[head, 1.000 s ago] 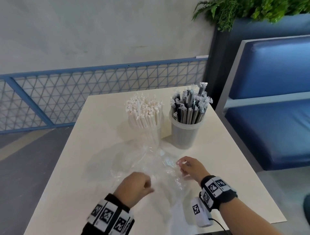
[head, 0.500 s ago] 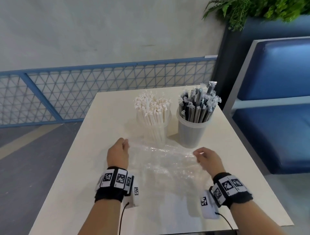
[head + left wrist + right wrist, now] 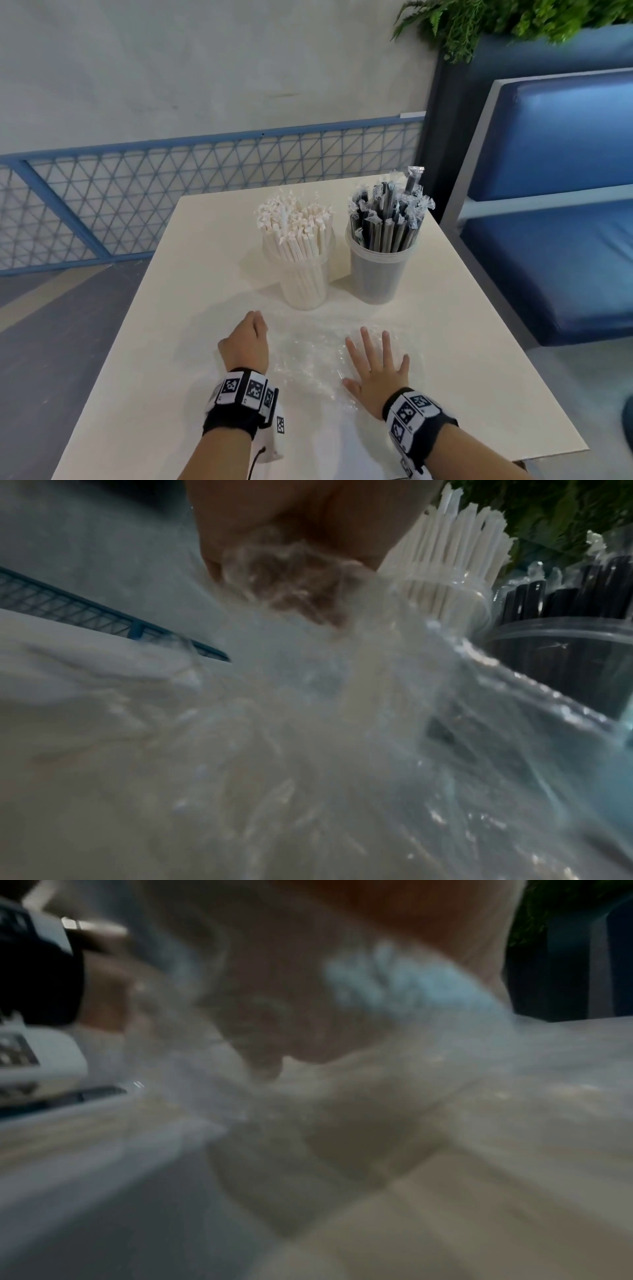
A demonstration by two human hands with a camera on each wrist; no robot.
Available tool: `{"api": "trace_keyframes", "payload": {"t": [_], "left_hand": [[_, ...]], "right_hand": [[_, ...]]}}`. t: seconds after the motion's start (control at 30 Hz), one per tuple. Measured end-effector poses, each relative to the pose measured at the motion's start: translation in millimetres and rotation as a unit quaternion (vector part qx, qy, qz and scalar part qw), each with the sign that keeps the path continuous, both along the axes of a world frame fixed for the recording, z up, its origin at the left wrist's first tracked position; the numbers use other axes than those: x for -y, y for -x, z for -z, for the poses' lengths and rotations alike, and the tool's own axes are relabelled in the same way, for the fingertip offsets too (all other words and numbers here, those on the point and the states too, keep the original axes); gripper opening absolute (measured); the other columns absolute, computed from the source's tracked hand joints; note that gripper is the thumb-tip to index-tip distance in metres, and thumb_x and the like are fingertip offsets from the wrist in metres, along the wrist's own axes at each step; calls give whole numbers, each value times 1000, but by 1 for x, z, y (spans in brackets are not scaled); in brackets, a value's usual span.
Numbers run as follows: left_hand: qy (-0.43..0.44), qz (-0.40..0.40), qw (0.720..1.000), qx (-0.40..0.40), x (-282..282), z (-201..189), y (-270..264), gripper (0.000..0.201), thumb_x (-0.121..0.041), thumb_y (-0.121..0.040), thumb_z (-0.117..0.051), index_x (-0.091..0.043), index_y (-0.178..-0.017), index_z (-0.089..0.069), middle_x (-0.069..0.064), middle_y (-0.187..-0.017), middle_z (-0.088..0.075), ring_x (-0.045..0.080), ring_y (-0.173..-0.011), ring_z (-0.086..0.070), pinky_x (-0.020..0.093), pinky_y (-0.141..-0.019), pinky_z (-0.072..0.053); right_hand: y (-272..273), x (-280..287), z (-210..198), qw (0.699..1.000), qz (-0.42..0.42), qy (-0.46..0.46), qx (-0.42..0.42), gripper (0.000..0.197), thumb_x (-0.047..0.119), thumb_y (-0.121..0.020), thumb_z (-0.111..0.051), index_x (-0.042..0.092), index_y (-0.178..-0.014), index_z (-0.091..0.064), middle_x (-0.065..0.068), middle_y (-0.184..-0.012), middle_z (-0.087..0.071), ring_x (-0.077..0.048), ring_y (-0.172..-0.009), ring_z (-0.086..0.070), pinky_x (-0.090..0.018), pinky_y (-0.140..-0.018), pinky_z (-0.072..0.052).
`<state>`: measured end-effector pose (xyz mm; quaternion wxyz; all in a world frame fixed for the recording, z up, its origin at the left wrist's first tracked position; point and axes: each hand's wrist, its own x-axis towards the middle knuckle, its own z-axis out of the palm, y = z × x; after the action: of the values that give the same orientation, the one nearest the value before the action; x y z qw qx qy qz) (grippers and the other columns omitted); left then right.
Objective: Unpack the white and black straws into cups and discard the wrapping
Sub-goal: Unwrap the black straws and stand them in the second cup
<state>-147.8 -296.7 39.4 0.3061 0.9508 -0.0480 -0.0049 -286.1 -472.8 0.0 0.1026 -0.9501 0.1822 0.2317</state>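
Note:
Two clear cups stand at the back of the cream table (image 3: 171, 342): the left cup (image 3: 303, 284) is packed with white straws (image 3: 294, 226), the right cup (image 3: 376, 274) with black straws (image 3: 387, 219). A crumpled clear plastic wrapping (image 3: 308, 356) lies in front of them between my hands. My left hand (image 3: 246, 339) has its fingers curled round a bunch of the wrapping (image 3: 291, 574) at its left edge. My right hand (image 3: 376, 366) lies flat with spread fingers, pressing down the wrapping's right side. The right wrist view is blurred.
A blue padded bench (image 3: 555, 240) stands close to the table's right side. A blue mesh railing (image 3: 171, 192) runs behind the table, with a plant (image 3: 496, 24) in a dark planter at the back right. Grey floor lies to the left.
Both hands first pulled the wrapping out wide. Now the right hand has opened flat onto it and moved inward, while the left hand keeps gripping the left edge. The sheet is more gathered.

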Motion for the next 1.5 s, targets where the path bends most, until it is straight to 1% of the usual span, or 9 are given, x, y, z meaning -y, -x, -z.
{"api": "trace_keyframes", "payload": {"t": [0.17,0.27,0.4,0.53,0.9,1.17,1.33,1.43,1.5], "left_hand": [[-30,-102,991,82,-5,-11,-12,19,-6,-83,-53,-9,-101,-58,15,-100,-64,36,-90,-58,41,-83,-31],[-31,67,977,200,20,-31,7,42,5,-70,-62,-7,-110,-59,16,-110,-63,39,-102,-56,46,-87,-40],[-139,338,931,-18,61,-13,64,57,-26,-92,-47,-14,-144,-26,7,-152,-27,25,-141,-22,42,-116,-19],[-311,293,883,-196,54,26,59,107,-67,-78,-51,-17,-147,14,6,-155,23,36,-142,20,59,-112,6],[-264,273,889,-256,31,48,28,150,-70,-42,-77,-32,-140,30,1,-142,47,39,-128,44,63,-107,12],[-318,246,880,-254,42,34,20,146,-61,-45,-82,-27,-145,19,11,-151,33,42,-135,32,64,-108,6],[-141,220,959,-108,70,-10,18,90,-46,-71,-74,-10,-138,-26,11,-139,-42,24,-129,-41,38,-111,-26],[106,230,967,-29,90,-50,23,74,-31,-71,-78,-11,-131,-40,7,-125,-50,15,-104,-51,22,-88,-40],[178,237,955,-10,107,-76,16,81,-32,-67,-80,-11,-133,-38,5,-131,-47,12,-108,-49,21,-90,-39]], "right_hand": [[0,8,8,997,-19,-17,-76,64,58,-93,-12,38,-139,27,7,-138,47,-30,-135,36,-68,-108,0],[-2,6,10,996,-15,-10,-87,63,58,-94,-12,37,-139,28,6,-139,47,-31,-135,36,-68,-107,-2],[-7,3,10,994,-7,-10,-112,73,57,-94,-24,36,-134,33,3,-137,49,-34,-133,38,-71,-106,-1],[-7,6,9,994,-10,-21,-110,73,62,-91,-20,38,-136,32,3,-142,46,-33,-133,38,-72,-105,0],[11,49,-5,978,-123,-60,-155,132,76,-55,-64,39,-136,33,13,-135,51,-27,-133,40,-80,-96,3],[19,59,-7,979,-121,-51,-153,136,76,-52,-66,37,-135,34,11,-132,51,-22,-124,44,-79,-97,4],[16,56,-17,987,-128,-55,-83,146,95,-19,-21,32,-145,16,-1,-151,34,-22,-129,39,-66,-106,11],[10,57,-54,987,-15,-106,121,109,91,-42,-31,34,-135,-36,7,-153,-23,-14,-145,-12,-59,-110,6],[0,67,-83,926,91,-165,326,58,66,-65,-62,32,-110,-51,11,-121,-50,-11,-116,-50,-54,-112,-17]]}}
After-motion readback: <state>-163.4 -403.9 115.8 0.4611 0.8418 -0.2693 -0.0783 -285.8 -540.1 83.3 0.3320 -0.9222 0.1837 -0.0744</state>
